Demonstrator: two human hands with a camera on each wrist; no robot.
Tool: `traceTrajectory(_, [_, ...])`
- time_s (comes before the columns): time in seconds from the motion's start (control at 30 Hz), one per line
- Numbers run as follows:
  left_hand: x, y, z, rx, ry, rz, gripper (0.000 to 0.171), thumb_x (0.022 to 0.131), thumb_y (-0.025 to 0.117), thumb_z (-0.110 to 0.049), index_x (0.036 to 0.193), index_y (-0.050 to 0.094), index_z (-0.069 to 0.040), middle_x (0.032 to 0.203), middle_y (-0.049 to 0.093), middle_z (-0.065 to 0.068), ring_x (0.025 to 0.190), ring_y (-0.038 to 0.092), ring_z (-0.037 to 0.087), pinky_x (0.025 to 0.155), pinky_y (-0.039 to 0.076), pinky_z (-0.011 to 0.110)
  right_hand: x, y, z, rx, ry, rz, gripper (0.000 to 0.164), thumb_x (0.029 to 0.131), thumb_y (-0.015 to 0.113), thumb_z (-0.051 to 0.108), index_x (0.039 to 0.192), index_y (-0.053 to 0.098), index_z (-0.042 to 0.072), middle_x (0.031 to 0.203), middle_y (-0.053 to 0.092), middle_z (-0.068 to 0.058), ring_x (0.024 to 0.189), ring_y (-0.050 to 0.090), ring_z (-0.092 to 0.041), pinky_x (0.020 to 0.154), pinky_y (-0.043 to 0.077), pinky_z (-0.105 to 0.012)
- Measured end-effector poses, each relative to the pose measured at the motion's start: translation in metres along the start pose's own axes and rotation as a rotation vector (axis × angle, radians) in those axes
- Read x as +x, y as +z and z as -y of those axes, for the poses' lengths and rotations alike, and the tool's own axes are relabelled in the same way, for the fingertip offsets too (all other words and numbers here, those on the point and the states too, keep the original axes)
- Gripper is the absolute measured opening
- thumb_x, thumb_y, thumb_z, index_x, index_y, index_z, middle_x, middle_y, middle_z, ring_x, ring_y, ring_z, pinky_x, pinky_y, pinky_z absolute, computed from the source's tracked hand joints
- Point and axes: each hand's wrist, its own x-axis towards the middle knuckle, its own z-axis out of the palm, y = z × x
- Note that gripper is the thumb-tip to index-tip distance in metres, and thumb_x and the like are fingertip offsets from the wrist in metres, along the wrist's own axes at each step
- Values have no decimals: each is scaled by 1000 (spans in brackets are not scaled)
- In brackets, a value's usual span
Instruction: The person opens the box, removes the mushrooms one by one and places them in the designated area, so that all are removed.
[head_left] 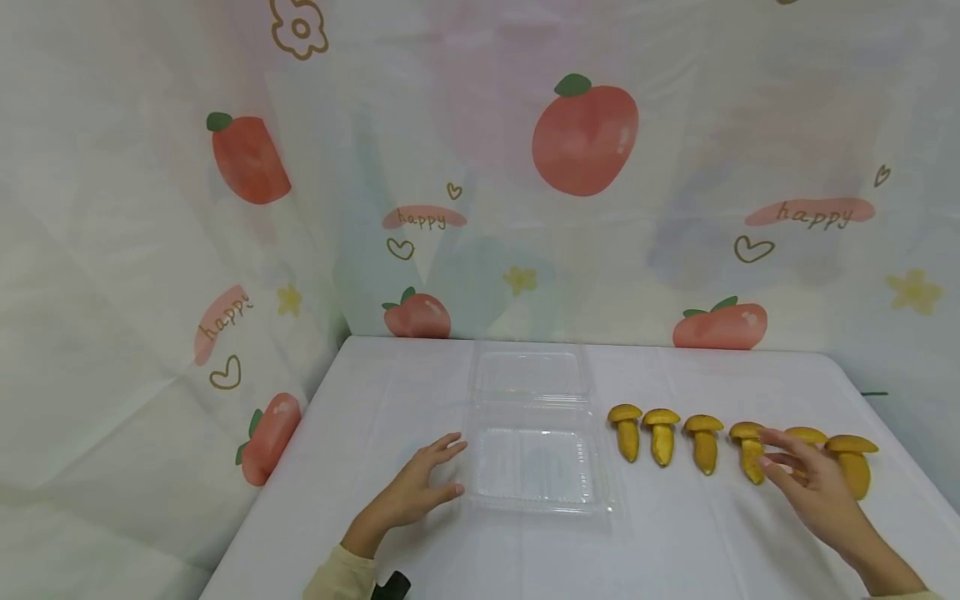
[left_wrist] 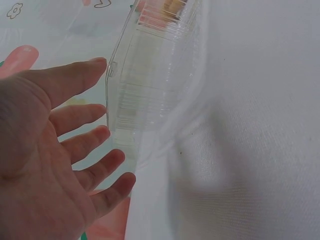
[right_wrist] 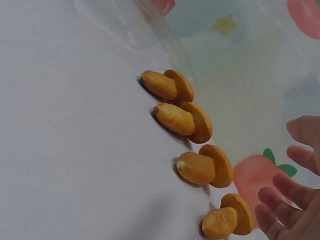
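Several yellow mushrooms (head_left: 704,446) lie in a row with their caps toward the back wall. My right hand (head_left: 817,492) hovers over the right part of that row, partly covering one mushroom. In the right wrist view, its fingers (right_wrist: 274,201) are spread and loosely bent, with nothing between them. A clear plastic clamshell box (head_left: 532,471) stands with its lid folded back, left of the mushrooms. Beside the box's left edge is my left hand (head_left: 412,492), fingers apart and holding nothing. The left wrist view shows its fingertips right at the box's rim (left_wrist: 108,95).
A white cloth (head_left: 660,542) covers the table. Behind it hangs a pale curtain (head_left: 480,267) printed with red fruit, and another stretch runs along the left side. Near my left sleeve (head_left: 341,575) there is a small black object (head_left: 392,586).
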Motion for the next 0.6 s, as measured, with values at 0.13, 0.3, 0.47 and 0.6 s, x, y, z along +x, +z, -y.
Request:
traceTrajectory(0.13, [-1, 0, -1, -8, -10, -4, 65, 96, 69, -25, 152, 44, -2, 165, 32, 17, 150, 28, 48, 116, 26, 71, 2, 7, 5, 44, -43, 3, 47, 102, 60, 16, 137, 48, -13, 112, 32, 51, 93, 38, 30, 68, 45, -3])
traceTrajectory(0.3, [-4, 2, -1, -17, -23, -5, 64, 97, 68, -25, 152, 43, -3, 165, 31, 17, 151, 27, 48, 116, 25, 71, 2, 17, 12, 84, -28, 15, 47, 104, 57, 18, 139, 46, -11, 114, 34, 48, 96, 40, 28, 71, 45, -2])
traceTrajectory(0.47, [-6, 2, -1, -15, -12, -14, 62, 98, 66, -22, 152, 43, -2, 164, 32, 20, 150, 27, 49, 116, 26, 71, 1, 26, 20, 97, -18, 2, 48, 103, 58, 20, 140, 47, -9, 114, 35, 46, 96, 39, 29, 73, 44, 0])
traceTrajectory(0.6, [-7, 1, -2, -1, -15, -25, 60, 100, 64, -22, 152, 43, -2, 164, 33, 21, 150, 28, 48, 116, 26, 70, 1, 33, 28, 126, -44, -18, 47, 103, 58, 16, 139, 47, -12, 113, 36, 48, 97, 42, 27, 74, 43, 0])
